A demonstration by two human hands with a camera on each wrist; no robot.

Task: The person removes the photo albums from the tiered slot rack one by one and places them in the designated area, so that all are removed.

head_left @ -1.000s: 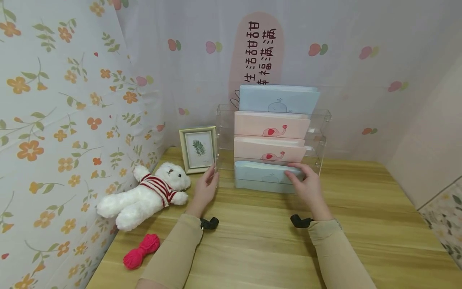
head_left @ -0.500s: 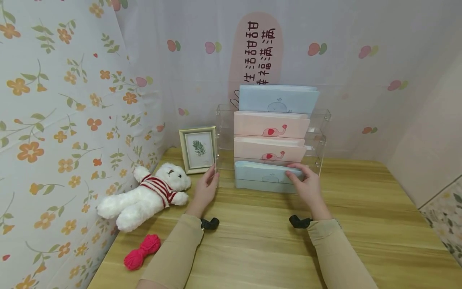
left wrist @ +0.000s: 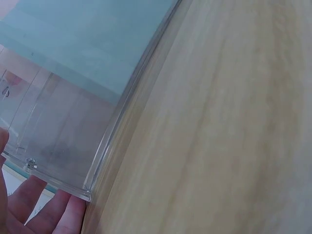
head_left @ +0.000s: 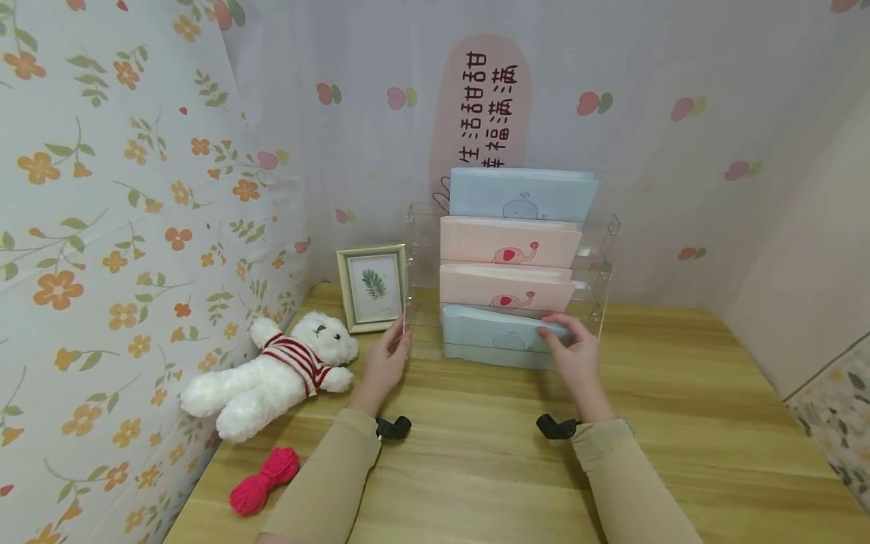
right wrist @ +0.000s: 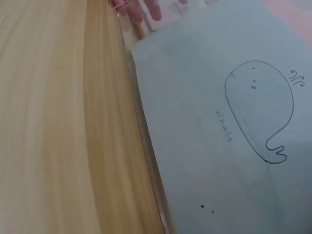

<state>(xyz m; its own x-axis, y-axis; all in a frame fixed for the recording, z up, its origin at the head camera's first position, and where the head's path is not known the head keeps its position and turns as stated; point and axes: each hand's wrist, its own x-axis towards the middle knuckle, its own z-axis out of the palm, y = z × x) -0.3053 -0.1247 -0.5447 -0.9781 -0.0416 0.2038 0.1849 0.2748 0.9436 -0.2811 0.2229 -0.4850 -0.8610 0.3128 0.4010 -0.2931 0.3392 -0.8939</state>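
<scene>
A clear tiered rack [head_left: 424, 264] stands on the wooden table, bearing paper-like folders or booklets in stepped rows. Two pink ones with red elephants, the upper pink folder [head_left: 469, 240] and the lower pink folder [head_left: 469, 285], sit between the rear blue folder [head_left: 476, 193] and the front blue folder [head_left: 469, 332]. My right hand [head_left: 576, 363] pinches the front blue folder's upper right corner. A whale drawing [right wrist: 258, 112] shows on it in the right wrist view. My left hand [head_left: 387, 366] holds the rack's left side panel, fingers [left wrist: 51, 209] outside it.
Left of the rack, a picture frame [head_left: 372, 287] with a leaf print leans upright. A white teddy bear [head_left: 279, 374] in a striped sweater lies further left, with a pink yarn skein [head_left: 265, 481] in front of it. A printed cloth [head_left: 353, 166] hangs behind.
The head view has tilted slightly, shifting the scene down. My right hand has moved a little left, and the front blue folder sits slightly higher in the rack. My left hand stays put.
</scene>
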